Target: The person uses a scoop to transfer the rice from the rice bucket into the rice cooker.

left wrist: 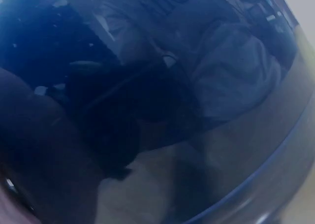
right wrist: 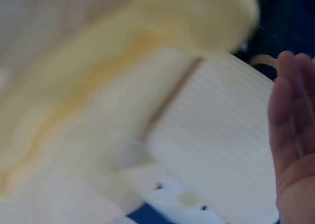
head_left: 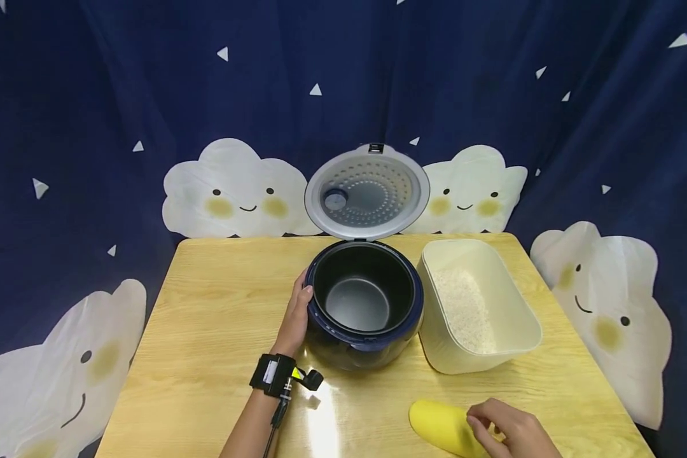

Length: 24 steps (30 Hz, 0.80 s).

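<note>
Left hand point(head_left: 294, 318) against glossy dark-blue round rice cooker point(head_left: 343, 353)

Its fingers lie along the cooker's left side, not curled. Grey oval lid point(head_left: 386, 191) raised. Right hand point(head_left: 509, 427), fingers loosely bent, at smooth yellow elongated object point(head_left: 442, 425), near side of wooden tabletop point(head_left: 229, 305); contact unclear. Cream plastic bin point(head_left: 443, 353), white grains point(head_left: 464, 312) inside, stands right of cooker.

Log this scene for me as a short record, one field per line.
Appliance: rice cooker, lid raised
Storage: cream bin right of the cooker, pale grains inside
Left hand: touching the cooker's left side
Right hand: at the right end of a yellow object, contact unclear
Surface: wood-grain table
Backdrop: blue curtain with smiling clouds
</note>
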Motion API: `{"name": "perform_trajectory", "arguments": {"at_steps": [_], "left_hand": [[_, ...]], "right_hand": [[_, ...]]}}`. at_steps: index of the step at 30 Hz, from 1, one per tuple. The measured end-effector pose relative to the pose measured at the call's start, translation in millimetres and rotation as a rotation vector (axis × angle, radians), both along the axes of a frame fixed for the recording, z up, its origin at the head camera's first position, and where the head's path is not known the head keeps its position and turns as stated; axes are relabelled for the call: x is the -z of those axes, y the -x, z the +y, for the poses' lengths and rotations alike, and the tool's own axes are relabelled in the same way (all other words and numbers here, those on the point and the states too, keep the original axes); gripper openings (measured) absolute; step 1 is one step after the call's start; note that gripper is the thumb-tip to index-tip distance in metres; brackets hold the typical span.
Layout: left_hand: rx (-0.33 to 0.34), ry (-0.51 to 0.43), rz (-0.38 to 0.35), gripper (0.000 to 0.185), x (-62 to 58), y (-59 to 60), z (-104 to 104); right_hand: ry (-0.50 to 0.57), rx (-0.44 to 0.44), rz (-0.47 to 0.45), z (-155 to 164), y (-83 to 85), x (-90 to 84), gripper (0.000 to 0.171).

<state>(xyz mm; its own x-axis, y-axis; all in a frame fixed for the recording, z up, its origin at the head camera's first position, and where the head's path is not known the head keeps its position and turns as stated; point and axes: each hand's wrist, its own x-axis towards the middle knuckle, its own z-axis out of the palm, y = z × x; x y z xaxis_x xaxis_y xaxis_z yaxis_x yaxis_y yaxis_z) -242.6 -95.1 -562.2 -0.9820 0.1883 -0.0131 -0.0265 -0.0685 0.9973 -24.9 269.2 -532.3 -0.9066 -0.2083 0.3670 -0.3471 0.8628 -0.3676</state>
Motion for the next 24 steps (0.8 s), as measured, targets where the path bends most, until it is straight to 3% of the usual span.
{"name": "perform_trajectory", "arguments": {"at_steps": [5,8,11,16,20,24], "left_hand": [[0.022,-0.011,0.000,0.056,-0.3,-4.1,-8],[0.033,-0.045,0.011,0.057,0.9,-2.8,-6],[0.031,-0.071,0.013,0.058,1.1,-0.9,-2],[0.027,-0.070,-0.014,0.058,3.4,-0.2,0],[0.034,-0.047,-0.020,0.059,6.2,0.7,-1],[0.025,-0.036,0.029,0.060,5.8,7.5,-1]], "right_hand": [[-0.076,0.054,-0.042,9,-8.6,31.8,0.038],[-0.106,0.093,-0.103,14,-12.5,40.4,0.039],[-0.112,0.118,-0.123,20,-16.3,46.5,0.051],[-0.066,0.084,-0.063,38,-25.0,59.3,0.075],[-0.078,0.076,0.022,52,-33.1,68.6,0.073],[-0.095,0.099,0.042,59,-35.9,76.7,0.073]]}}
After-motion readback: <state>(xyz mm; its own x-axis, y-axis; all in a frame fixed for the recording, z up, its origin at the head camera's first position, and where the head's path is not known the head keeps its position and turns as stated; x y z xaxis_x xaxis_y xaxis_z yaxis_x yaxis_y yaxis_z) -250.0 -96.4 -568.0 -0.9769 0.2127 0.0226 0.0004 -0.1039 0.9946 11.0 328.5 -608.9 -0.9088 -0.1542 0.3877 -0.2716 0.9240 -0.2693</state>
